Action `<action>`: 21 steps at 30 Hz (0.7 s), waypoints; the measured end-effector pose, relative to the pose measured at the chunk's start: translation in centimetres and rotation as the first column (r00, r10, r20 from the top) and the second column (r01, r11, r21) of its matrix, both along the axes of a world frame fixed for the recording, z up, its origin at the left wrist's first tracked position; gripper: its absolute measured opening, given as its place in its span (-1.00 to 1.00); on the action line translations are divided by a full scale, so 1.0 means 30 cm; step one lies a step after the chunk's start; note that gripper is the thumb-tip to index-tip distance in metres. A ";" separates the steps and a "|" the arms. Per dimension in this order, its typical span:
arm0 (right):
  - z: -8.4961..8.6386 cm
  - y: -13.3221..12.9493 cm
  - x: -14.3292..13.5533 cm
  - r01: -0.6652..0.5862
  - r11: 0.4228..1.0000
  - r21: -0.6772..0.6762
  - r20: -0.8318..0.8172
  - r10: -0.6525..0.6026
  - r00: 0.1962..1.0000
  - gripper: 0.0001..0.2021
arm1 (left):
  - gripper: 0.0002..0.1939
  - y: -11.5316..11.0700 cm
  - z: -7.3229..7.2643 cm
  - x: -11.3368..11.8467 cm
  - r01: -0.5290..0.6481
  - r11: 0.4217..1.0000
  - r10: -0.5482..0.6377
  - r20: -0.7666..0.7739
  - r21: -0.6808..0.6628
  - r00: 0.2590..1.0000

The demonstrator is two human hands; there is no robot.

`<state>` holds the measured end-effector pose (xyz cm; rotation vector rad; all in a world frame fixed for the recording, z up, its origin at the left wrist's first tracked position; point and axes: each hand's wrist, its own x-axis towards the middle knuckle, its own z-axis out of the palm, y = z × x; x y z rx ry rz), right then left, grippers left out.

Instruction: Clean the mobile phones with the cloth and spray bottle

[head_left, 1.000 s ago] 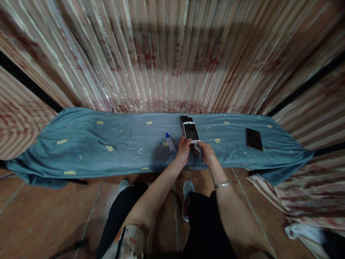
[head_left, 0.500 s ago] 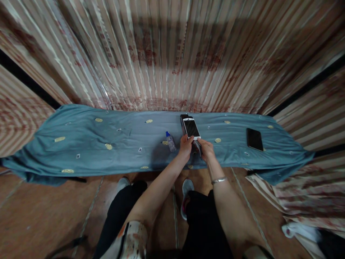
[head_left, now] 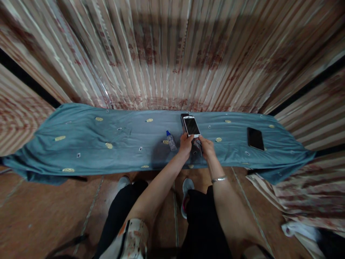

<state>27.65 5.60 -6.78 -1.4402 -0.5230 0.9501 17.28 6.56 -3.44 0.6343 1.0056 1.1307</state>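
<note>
A white smartphone [head_left: 192, 126] with a dark screen is held by its near end between both hands. My left hand [head_left: 185, 144] grips its lower left corner, thumb on the front. My right hand [head_left: 207, 147] pinches the lower right corner, and a greyish cloth-like piece [head_left: 198, 145] hangs beside those fingers. Behind the phone, partly covered by it, lies a dark object [head_left: 184, 117] whose kind I cannot make out. Left of my left hand a clear bottle with a blue cap [head_left: 171, 141] lies on the cloth.
A blue-green patterned cloth [head_left: 126, 144] covers the long narrow table. Toward its right end lies a black tablet-like device [head_left: 255, 139]. Striped curtains [head_left: 161, 72] hang close behind and at both sides. My legs and shoes [head_left: 188, 187] are below the front edge.
Both hands keep hold of the phone, which has shifted very slightly. The camera view has moved a little; the bottle and the black device stay in place.
</note>
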 end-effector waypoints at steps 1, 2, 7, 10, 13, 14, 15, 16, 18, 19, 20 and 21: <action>0.000 -0.007 0.003 -0.013 1.000 -0.004 0.023 0.013 1.000 -0.64 | -0.92 -0.009 0.003 -0.007 -0.005 1.000 0.005 0.011 -0.003 1.000; -0.001 -0.015 0.005 -0.029 1.000 -0.007 0.047 0.029 0.998 -0.63 | -0.92 -0.021 0.006 -0.016 -0.012 1.000 0.012 0.018 -0.006 1.000; 0.009 -0.058 -0.014 -0.122 0.993 0.001 0.170 0.120 0.978 -0.57 | -0.69 -0.091 0.023 -0.088 -0.027 0.999 0.030 0.064 -0.043 0.997; 0.019 -0.075 -0.062 -0.182 0.983 0.028 0.236 0.171 0.957 -0.61 | -0.55 -0.128 0.023 -0.147 -0.019 0.998 0.024 0.087 -0.061 0.996; 0.026 -0.081 -0.134 -0.248 0.968 0.046 0.285 0.225 0.932 -0.64 | -0.54 -0.148 0.011 -0.212 -0.038 0.998 0.041 0.079 -0.046 0.996; 0.027 -0.080 -0.162 -0.271 0.961 0.049 0.298 0.244 0.923 -0.64 | -0.56 -0.151 0.004 -0.234 -0.055 0.998 0.058 0.075 -0.039 0.996; 0.026 -0.078 -0.190 -0.295 0.954 0.052 0.311 0.265 0.913 -0.63 | -0.58 -0.152 -0.003 -0.257 -0.065 0.998 0.067 0.074 -0.026 0.995; 0.025 -0.074 -0.218 -0.319 0.946 0.054 0.324 0.286 0.902 -0.63 | -0.58 -0.151 -0.012 -0.279 -0.061 0.998 0.062 0.082 -0.010 0.995; 0.021 -0.062 -0.273 -0.367 0.928 0.059 0.348 0.326 0.879 -0.63 | -0.54 -0.144 -0.030 -0.323 -0.060 0.998 0.059 0.099 0.005 0.993; 0.020 -0.055 -0.299 -0.390 0.919 0.063 0.359 0.343 0.868 -0.63 | -0.52 -0.138 -0.040 -0.344 -0.081 0.997 0.081 0.102 -0.004 0.991; 0.018 -0.048 -0.323 -0.411 0.909 0.067 0.370 0.360 0.857 -0.62 | -0.50 -0.130 -0.051 -0.364 -0.102 0.995 0.103 0.101 -0.012 0.990; 0.018 -0.042 -0.345 -0.429 0.901 0.070 0.386 0.372 0.844 -0.60 | -0.47 -0.120 -0.062 -0.383 -0.123 0.992 0.124 0.093 -0.017 0.988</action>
